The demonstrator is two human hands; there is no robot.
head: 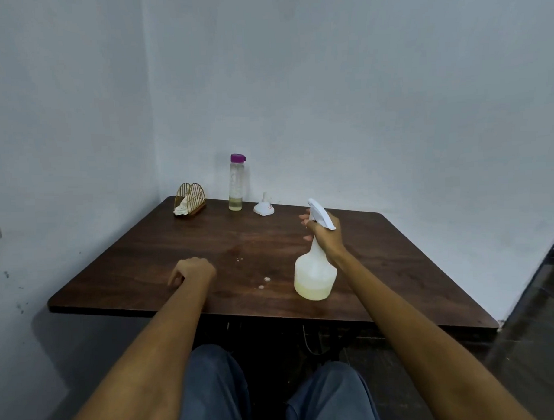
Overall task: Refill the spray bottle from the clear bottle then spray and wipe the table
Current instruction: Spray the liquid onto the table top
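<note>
My right hand (325, 236) grips the neck of the white spray bottle (315, 276), fingers round the trigger, holding it above the dark wooden table (130, 262). Pale yellowish liquid fills its lower part and its white nozzle points away to the left. The tall clear bottle (236, 183) with a purple cap stands upright at the back of the table, a little liquid at its bottom. My left hand (193, 271) rests on the table with fingers loosely curled, holding nothing. A few small white droplets (267, 279) lie on the tabletop between my hands.
A white funnel (263, 206) lies upside down right of the clear bottle. A gold wire napkin holder (190, 198) with crumpled tissue sits at the back left corner. Walls close in behind and to the left. My knees show below the table's front edge.
</note>
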